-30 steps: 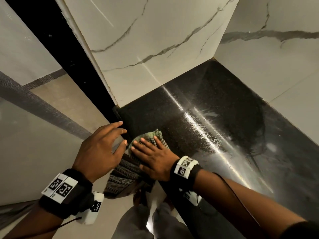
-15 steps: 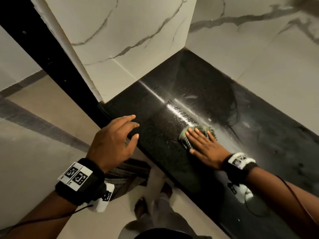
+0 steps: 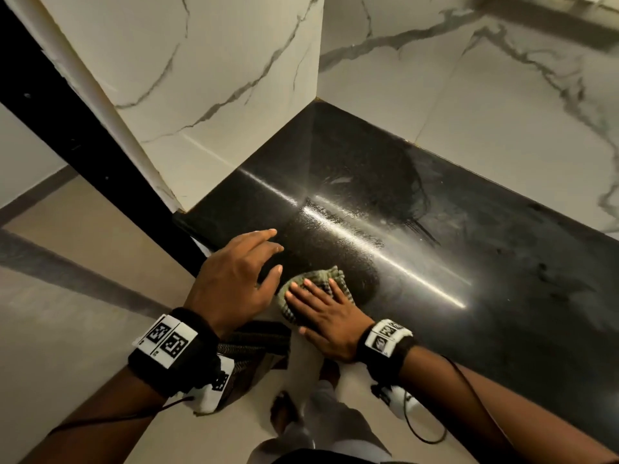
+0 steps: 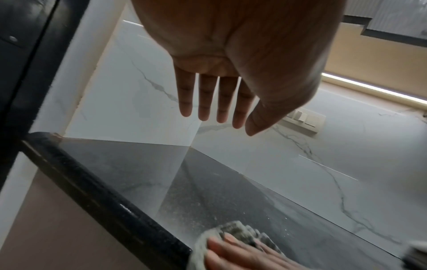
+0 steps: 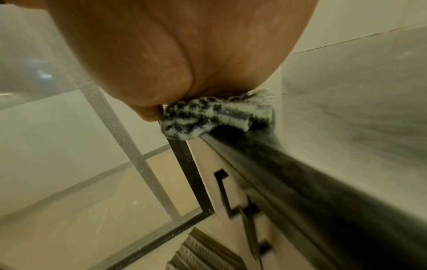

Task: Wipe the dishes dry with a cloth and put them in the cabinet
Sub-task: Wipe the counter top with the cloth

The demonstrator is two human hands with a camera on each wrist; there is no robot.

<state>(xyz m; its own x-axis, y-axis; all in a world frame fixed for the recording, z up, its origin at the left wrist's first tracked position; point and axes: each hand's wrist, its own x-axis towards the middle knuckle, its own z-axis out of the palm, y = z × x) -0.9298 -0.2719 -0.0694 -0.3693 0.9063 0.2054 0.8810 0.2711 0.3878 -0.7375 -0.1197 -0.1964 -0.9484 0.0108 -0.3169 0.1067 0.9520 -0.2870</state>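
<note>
Left hand (image 3: 234, 283): we hover it over the counter edge, fingers straight and loose, holding nothing.
Cloth (image 3: 330, 274): bunched at the front edge of the black countertop (image 3: 502, 296), under the flat, pressing fingers of our right hand (image 3: 330, 324).
Step, we judge: wiping the counter. No dishes are in view, so next we fetch one.
</note>
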